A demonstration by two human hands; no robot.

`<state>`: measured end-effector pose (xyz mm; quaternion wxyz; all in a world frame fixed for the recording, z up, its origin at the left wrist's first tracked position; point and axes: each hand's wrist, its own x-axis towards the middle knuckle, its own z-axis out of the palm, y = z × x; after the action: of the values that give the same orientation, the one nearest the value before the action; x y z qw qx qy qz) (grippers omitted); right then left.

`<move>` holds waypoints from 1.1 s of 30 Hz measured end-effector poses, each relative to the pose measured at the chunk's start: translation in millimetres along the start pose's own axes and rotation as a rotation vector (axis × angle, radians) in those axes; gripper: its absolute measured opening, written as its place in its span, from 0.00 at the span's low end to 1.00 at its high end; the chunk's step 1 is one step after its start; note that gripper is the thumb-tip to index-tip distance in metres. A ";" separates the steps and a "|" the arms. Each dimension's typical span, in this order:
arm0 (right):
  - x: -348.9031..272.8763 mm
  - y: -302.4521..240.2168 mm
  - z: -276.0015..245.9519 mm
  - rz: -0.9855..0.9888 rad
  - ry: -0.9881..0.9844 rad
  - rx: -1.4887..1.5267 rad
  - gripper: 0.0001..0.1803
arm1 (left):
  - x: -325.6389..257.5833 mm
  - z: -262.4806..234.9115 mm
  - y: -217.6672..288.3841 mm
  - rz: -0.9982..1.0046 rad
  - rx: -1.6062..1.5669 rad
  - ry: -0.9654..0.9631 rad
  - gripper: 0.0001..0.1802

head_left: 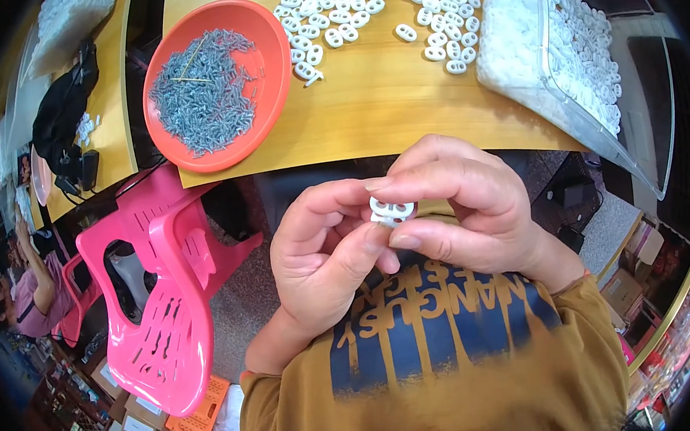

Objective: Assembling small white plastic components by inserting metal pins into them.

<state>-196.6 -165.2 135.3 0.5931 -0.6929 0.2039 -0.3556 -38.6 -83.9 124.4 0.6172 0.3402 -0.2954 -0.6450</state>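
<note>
I see the left hand and the right hand meeting just off the near edge of the tabletop, in front of the wearer's chest. Between their fingertips is the white piece, smooth, rounded and pierced by holes; I cannot tell whether it is one part or two set together.

On the tabletop, toward the far edge, I see loose white ovals, glossy and plastic-looking, most with two round holes. By the near left corner sits a shallow orange-red bowl, smooth-walled, heaped with small grey metallic screws; two thin tan sticks lie across them. At the right edge a clear, stiff-walled plastic bin leans at an angle, filled with white parts.

Both forearms rise from brown sleeves and angle inward. I read the left hand as a narrow pinch, its thumb against the lower left of the piece, its other fingers curled behind. The right hand grips from the opposite side, index finger stretched over the top, thumb underneath, the gap between them only as wide as the piece. A pink slotted plastic chair stands left of the wearer.
</note>
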 end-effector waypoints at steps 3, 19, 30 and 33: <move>0.1 -1.6 -0.7 0.005 -0.026 -0.023 0.23 | 1.9 1.2 2.6 -0.030 -0.002 0.000 0.16; -3.9 4.4 2.0 0.006 0.049 0.090 0.18 | -0.2 -4.0 -9.4 0.131 0.124 -0.048 0.18; -5.6 7.7 3.7 -0.047 0.026 0.094 0.16 | -1.6 -4.1 -12.8 0.176 0.134 -0.055 0.16; -7.9 11.3 5.0 -0.069 0.019 0.078 0.15 | -3.5 -4.6 -15.6 0.196 0.150 -0.039 0.16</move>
<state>-196.6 -158.6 122.2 0.6052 -0.6725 0.1715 -0.3899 -44.2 -79.3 109.4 0.6445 0.3423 -0.3865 -0.5640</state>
